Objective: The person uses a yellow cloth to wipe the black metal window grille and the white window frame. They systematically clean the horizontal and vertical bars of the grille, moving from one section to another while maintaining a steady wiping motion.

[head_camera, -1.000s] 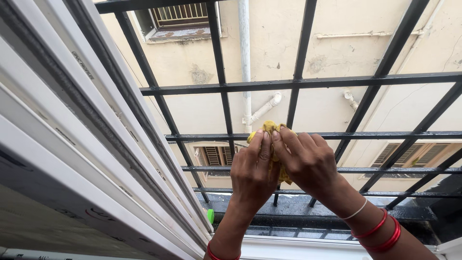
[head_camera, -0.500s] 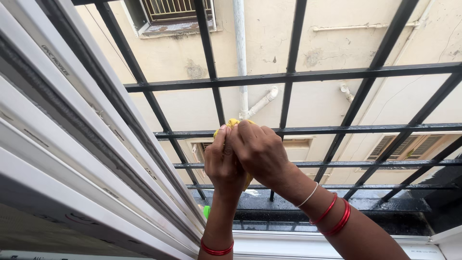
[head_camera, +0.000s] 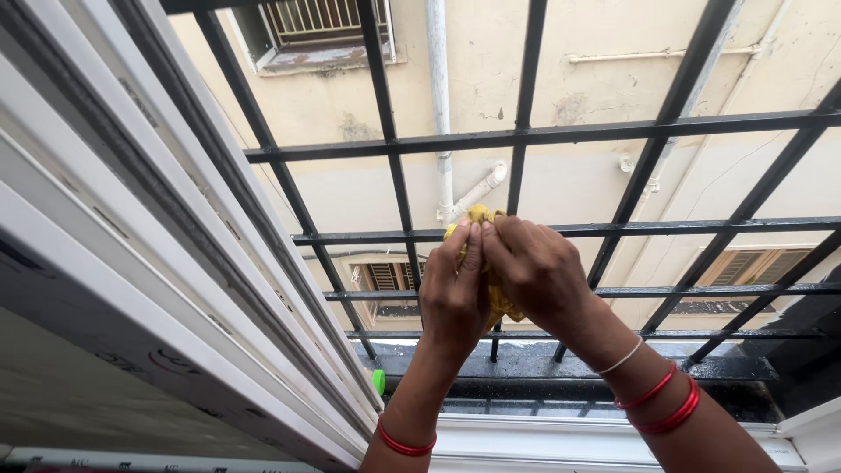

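Even, soft daylight from outside, no hard shadows or glare. Black window grille (head_camera: 526, 136) reads dark against the bright wall (head_camera: 569, 79). Sharp centre; wide-angle bending at left frame (head_camera: 131, 289).

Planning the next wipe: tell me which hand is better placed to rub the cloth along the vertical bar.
Probably right: the right hand wraps most of the yellow cloth against the vertical bar; the left hand only pinches its edge.

Yellow cloth (head_camera: 484, 229) against black window grille (head_camera: 526, 136); red bangles (head_camera: 659, 405) below; cream wall (head_camera: 578, 184) behind; white frame (head_camera: 131, 289) left.
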